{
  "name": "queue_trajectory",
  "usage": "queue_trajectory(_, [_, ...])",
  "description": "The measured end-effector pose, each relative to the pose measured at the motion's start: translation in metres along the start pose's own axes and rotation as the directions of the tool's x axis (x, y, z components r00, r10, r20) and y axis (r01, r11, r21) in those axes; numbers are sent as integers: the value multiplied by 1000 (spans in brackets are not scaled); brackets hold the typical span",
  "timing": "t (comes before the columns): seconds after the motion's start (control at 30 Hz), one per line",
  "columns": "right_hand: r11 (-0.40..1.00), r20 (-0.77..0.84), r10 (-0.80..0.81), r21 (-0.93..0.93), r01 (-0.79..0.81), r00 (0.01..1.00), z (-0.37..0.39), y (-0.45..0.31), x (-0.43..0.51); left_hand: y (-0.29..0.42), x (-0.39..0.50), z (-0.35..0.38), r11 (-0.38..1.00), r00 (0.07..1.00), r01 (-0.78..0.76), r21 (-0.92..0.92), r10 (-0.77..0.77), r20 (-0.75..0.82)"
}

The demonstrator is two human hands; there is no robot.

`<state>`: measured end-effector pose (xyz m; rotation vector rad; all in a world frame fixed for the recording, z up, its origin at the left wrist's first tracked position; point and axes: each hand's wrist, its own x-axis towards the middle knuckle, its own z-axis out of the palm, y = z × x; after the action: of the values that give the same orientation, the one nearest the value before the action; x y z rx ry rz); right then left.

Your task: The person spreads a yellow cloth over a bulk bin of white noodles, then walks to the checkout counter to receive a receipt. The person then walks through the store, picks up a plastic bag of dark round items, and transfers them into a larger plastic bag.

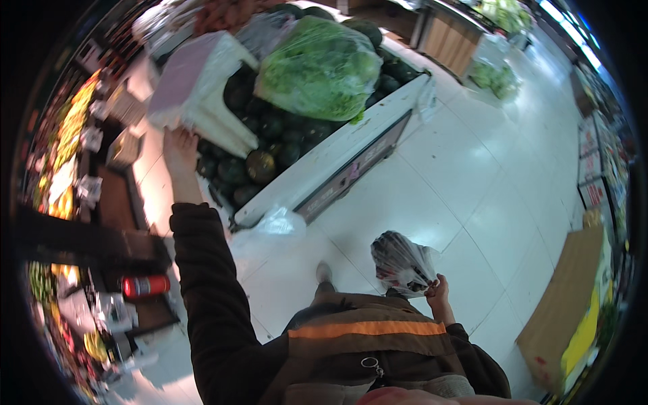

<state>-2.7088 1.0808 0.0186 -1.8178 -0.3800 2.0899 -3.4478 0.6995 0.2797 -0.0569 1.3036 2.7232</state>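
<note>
My left hand point(180, 146) is stretched forward to the near left end of a white foam box point(202, 96). Its fingers grip the box's edge, and the fingertips are partly hidden there. The box lies tilted over a heap of dark green round produce point(283, 136), perhaps squash or avocados. Beside it, a large clear plastic bag of leafy greens point(319, 71) rests on the same heap. Down by my legs, my right hand point(438, 297) holds the gathered top of a thin plastic bag point(402, 260) with dark contents that I cannot make out.
A white-edged display stand point(329, 152) carries the heap, with a clear plastic bag point(281, 223) at its near corner. Fruit shelves point(71, 131) and a red fire extinguisher point(146, 286) are on the left. A large cardboard box point(562, 298) stands right, on the tiled floor point(455, 182).
</note>
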Motion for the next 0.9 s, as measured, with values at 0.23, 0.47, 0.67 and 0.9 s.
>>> queue_trajectory(0.23, [992, -146, 32, 122, -14, 989, 12, 71, -53, 9, 95, -40, 971, 965, 28, -236, -88, -247])
queue_trajectory(0.47, [1000, -240, 3, 24, 3, 971, 6, 121, -38, 15, 50, 57, 981, 946, -52, -186, -11, -324])
queue_trajectory(0.67, [999, -227, -33, 6, 36, 973, -18, 125, -59, 42, 59, 43, 890, 851, -449, 76, 452, -266])
queue_trajectory(0.9, [992, -247, -103, -99, 81, 964, -47, 107, -24, 58, -43, 33, 784, 733, -607, 133, 616, -288])
